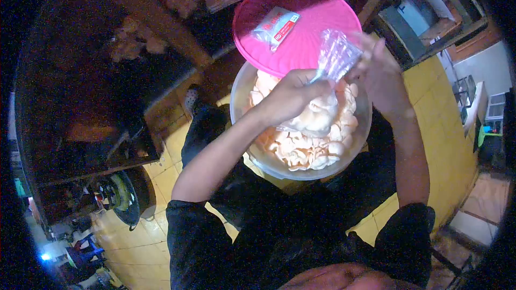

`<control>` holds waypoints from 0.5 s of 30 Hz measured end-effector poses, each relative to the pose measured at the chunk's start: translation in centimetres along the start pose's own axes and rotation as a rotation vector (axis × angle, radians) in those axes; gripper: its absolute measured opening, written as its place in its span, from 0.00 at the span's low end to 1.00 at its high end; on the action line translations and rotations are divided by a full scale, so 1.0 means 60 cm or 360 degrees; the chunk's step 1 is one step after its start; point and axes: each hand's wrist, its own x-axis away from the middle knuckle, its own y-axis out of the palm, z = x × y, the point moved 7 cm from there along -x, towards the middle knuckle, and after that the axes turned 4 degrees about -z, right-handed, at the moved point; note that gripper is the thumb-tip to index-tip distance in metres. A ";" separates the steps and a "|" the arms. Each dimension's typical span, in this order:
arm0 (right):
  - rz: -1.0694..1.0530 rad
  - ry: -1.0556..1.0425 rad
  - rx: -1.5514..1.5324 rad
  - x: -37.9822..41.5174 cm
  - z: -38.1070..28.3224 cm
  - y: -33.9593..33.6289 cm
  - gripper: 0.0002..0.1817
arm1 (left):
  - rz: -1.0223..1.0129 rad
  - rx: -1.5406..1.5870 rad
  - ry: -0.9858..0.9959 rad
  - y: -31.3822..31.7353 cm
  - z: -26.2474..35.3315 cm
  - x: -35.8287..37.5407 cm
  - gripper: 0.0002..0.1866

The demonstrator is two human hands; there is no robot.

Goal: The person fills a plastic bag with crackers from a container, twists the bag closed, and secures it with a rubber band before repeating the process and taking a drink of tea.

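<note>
My left hand (298, 94) is closed round the gathered neck of a clear plastic bag (317, 118). Pale puffed crackers fill the bag's lower part, and its loose top sticks up above my fist. Beside that top, my right hand (379, 70) is smeared by motion, so its fingers do not show clearly. Under both hands stands a round, whitish tub (301, 175) between my legs, holding many pale orange, curled crackers (317, 156). A pink lid (328, 11) covers the tub's far edge. On the lid lies a packet (277, 28) with red print.
Dark wooden shelving (86, 91) stands to the left, with a round dark pan-like object (124, 198) near its foot. An open wooden cabinet (419, 21) is at the upper right. Yellow tiles (435, 113) cover the floor.
</note>
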 end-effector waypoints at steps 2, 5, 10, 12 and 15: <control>-0.0282 -0.0217 0.1173 0.006 0.054 -0.015 0.20 | -0.0019 0.0053 0.0017 0.002 -0.015 -0.006 0.14; -0.0602 0.0071 0.0641 0.020 0.035 0.075 0.22 | -0.0117 -0.0481 0.0146 0.020 -0.042 -0.017 0.18; -0.0326 -0.0361 0.0411 0.006 -0.028 0.051 0.24 | 0.0236 -0.1528 0.0194 0.017 0.009 0.005 0.28; -0.0198 -0.0470 0.0596 0.006 -0.029 0.045 0.18 | 0.0056 -0.1753 0.0042 0.009 -0.022 -0.005 0.32; -0.0577 -0.1362 0.1923 0.071 -0.032 0.142 0.17 | -0.0352 0.0007 -0.0084 0.057 -0.036 -0.005 0.27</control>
